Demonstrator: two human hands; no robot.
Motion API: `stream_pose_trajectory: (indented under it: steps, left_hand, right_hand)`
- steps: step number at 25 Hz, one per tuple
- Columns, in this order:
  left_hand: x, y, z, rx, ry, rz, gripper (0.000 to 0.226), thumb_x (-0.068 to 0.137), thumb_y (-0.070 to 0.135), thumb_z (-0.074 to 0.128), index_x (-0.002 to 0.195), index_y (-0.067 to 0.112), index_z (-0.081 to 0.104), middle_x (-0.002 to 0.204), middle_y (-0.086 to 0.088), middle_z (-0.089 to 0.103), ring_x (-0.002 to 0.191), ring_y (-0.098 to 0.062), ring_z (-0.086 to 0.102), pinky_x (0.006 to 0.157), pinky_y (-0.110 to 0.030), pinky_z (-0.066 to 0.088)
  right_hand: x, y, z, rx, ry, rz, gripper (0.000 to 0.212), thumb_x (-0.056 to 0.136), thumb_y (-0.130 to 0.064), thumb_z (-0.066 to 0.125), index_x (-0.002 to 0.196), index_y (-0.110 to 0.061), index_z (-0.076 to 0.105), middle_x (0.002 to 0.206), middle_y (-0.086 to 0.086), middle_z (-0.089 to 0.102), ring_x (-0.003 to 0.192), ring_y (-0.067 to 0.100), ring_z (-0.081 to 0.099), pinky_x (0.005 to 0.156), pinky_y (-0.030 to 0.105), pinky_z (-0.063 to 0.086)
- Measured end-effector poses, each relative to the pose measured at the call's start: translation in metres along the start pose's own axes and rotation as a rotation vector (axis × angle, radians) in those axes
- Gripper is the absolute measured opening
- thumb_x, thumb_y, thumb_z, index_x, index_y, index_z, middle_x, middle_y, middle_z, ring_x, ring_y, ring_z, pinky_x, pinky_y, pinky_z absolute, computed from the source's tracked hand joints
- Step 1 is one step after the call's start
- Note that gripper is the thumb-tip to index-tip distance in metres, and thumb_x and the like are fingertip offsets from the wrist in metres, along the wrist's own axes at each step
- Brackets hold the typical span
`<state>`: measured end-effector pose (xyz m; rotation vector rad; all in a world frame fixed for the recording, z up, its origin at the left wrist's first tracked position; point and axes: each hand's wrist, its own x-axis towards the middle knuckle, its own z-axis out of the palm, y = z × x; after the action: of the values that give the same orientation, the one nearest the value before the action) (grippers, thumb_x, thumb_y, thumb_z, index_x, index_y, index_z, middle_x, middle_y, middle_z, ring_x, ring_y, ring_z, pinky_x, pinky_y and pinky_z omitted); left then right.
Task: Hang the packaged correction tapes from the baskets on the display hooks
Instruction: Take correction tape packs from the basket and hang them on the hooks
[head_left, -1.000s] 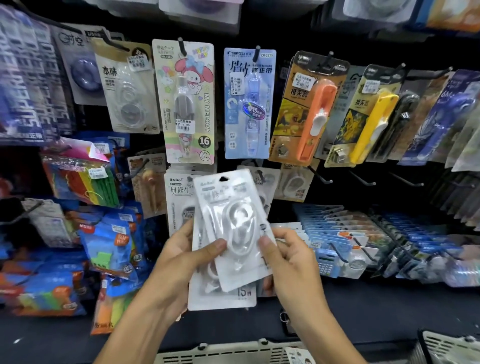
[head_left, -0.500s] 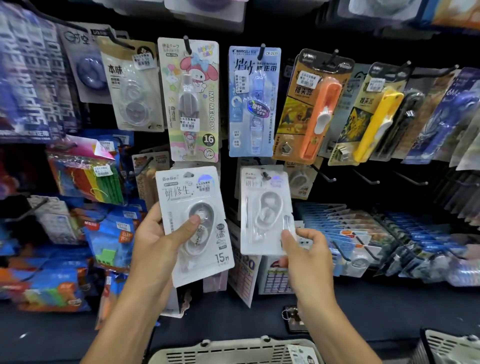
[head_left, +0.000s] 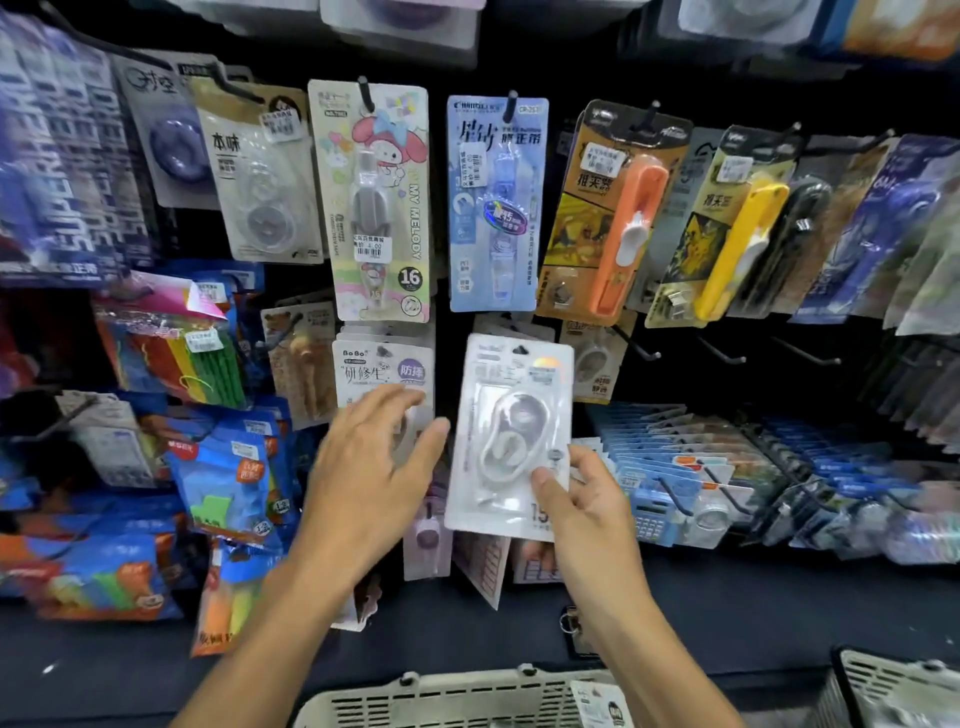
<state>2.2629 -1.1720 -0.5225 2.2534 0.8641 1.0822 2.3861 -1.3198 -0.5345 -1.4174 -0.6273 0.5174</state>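
Dark shop display wall, rows of hooks with carded stationery. Right hand (head_left: 582, 499) pinches lower edge of white correction tape pack (head_left: 511, 436), thumb on front, pack upright before second hook row. Left hand (head_left: 371, 467) fingers spread, loose, in front of hung BoBo pack (head_left: 384, 371); contact unclear. Beige basket (head_left: 441, 699) at bottom edge.

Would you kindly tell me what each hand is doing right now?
Left hand: open, fingers spread, holding nothing.
Right hand: pinching the white correction tape pack.
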Motion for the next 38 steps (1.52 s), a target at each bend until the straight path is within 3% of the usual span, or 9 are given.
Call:
stream_pose_trajectory:
  steps: [6,11,15,20,25,28,31,34,38]
  left_hand:
    - [0.004,-0.033,-0.006,0.375,-0.281,0.000,0.076,0.101,0.041,0.055,0.163,0.031,0.013,0.172,0.012,-0.002,0.158,-0.013,0.003,0.128,-0.044,0.014]
    - [-0.033,-0.038,0.016,0.179,-0.012,-0.001,0.055,0.093,0.027,0.063,0.146,0.027,0.048,0.152,0.002,0.044,0.137,-0.023,0.041,0.111,-0.045,0.038]
    - [-0.105,-0.086,0.064,0.029,-0.361,-0.441,0.025,0.091,0.017,0.064,0.116,0.019,0.068,0.092,0.004,0.069,0.094,-0.023,0.065,0.086,-0.033,0.051]
    - [-0.228,-0.172,0.102,0.378,-0.989,-0.550,0.044,0.091,0.008,0.061,0.132,0.023,0.062,0.130,-0.004,0.068,0.116,-0.026,0.065,0.095,-0.036,0.054]
    - [-0.240,-0.205,0.130,0.641,-0.841,-0.359,0.067,0.087,0.001,0.063,0.145,0.027,0.046,0.140,-0.003,0.045,0.135,-0.027,0.041,0.096,-0.042,0.053]
    - [-0.228,-0.215,0.141,0.501,-0.822,-0.201,0.043,0.091,0.004,0.068,0.128,0.023,0.070,0.135,0.000,0.059,0.128,-0.027,0.048,0.106,-0.044,0.046]
    - [-0.209,-0.202,0.144,-0.146,-0.576,-0.351,0.019,0.078,0.027,0.086,0.096,0.024,0.081,0.099,0.011,0.077,0.099,-0.015,0.069,0.092,-0.040,0.055]
    - [-0.193,-0.190,0.148,-0.581,-0.299,-0.696,0.051,0.063,0.037,0.093,0.107,0.042,0.069,0.104,0.011,0.076,0.098,-0.005,0.071,0.082,-0.021,0.057]
    - [-0.205,-0.192,0.144,-1.024,-0.333,-1.005,0.053,0.061,0.029,0.093,0.110,0.027,0.074,0.107,-0.004,0.079,0.095,-0.023,0.076,0.073,-0.036,0.062]
  right_hand:
    - [0.012,0.002,-0.020,-0.174,0.119,-0.040,0.008,0.098,-0.037,0.059,0.104,-0.036,0.063,0.064,-0.008,0.068,0.047,0.006,0.047,0.044,0.015,0.039]
    - [0.009,0.052,-0.029,-0.089,0.111,0.320,0.045,0.095,-0.025,0.068,0.127,-0.038,0.039,0.100,0.000,0.069,0.066,0.015,0.065,0.045,0.026,0.050]
    - [-0.074,0.183,-0.040,-0.503,-0.126,0.425,0.032,0.095,-0.012,0.060,0.126,-0.021,0.054,0.097,0.000,0.072,0.077,0.020,0.069,0.057,0.034,0.055]
    - [-0.149,0.306,-0.050,-1.241,-0.750,0.251,0.054,0.094,-0.021,0.057,0.146,-0.024,0.043,0.146,0.001,0.051,0.132,0.023,0.050,0.103,0.034,0.045]
    - [-0.130,0.330,-0.027,-1.411,-0.551,-0.175,0.074,0.063,0.000,0.078,0.132,-0.017,0.058,0.128,0.008,0.060,0.109,0.029,0.063,0.093,0.042,0.053]
    - [-0.106,0.332,-0.004,-1.432,-0.494,-0.256,0.065,0.075,-0.007,0.075,0.137,-0.021,0.057,0.133,0.003,0.062,0.115,0.027,0.060,0.096,0.044,0.047]
    - [-0.083,0.324,-0.005,-1.194,-0.379,-0.131,0.033,0.098,-0.020,0.060,0.131,-0.023,0.061,0.121,0.000,0.070,0.111,0.027,0.060,0.093,0.043,0.043]
    - [-0.072,0.305,-0.018,-0.322,-0.269,0.254,0.024,0.098,-0.029,0.064,0.122,-0.026,0.068,0.105,0.002,0.075,0.099,0.024,0.070,0.081,0.043,0.057]
    - [-0.084,0.282,-0.008,0.283,-0.302,0.472,0.030,0.092,-0.022,0.069,0.122,-0.024,0.069,0.112,0.006,0.076,0.101,0.020,0.073,0.079,0.026,0.058]
